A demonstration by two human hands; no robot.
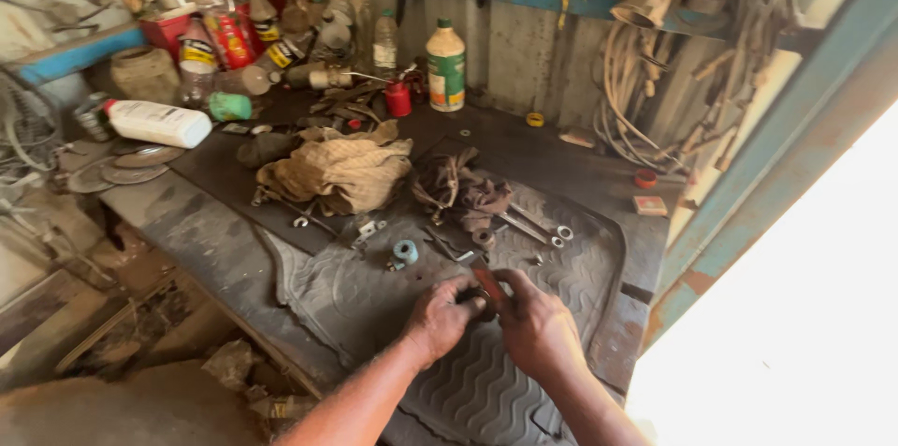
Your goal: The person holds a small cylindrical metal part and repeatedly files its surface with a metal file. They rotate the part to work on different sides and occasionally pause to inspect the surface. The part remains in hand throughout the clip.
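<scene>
- Rubber mat point(524, 381) covers the surface; left hand point(440, 315) and right hand point(535, 326), lower centre, together pinch a small dark part point(485, 300).
- Reddish tool handle point(488, 283) might slip; loose wrenches point(538, 226) crowd close.

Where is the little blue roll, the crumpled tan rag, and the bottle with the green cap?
Little blue roll point(405, 251), head view, its top rim.
Crumpled tan rag point(341, 172), head view, its middle folds.
Bottle with the green cap point(446, 72), head view, its label.

Left hand point(441, 313), right hand point(535, 324) together, fingers curled, forearms converging.
</scene>
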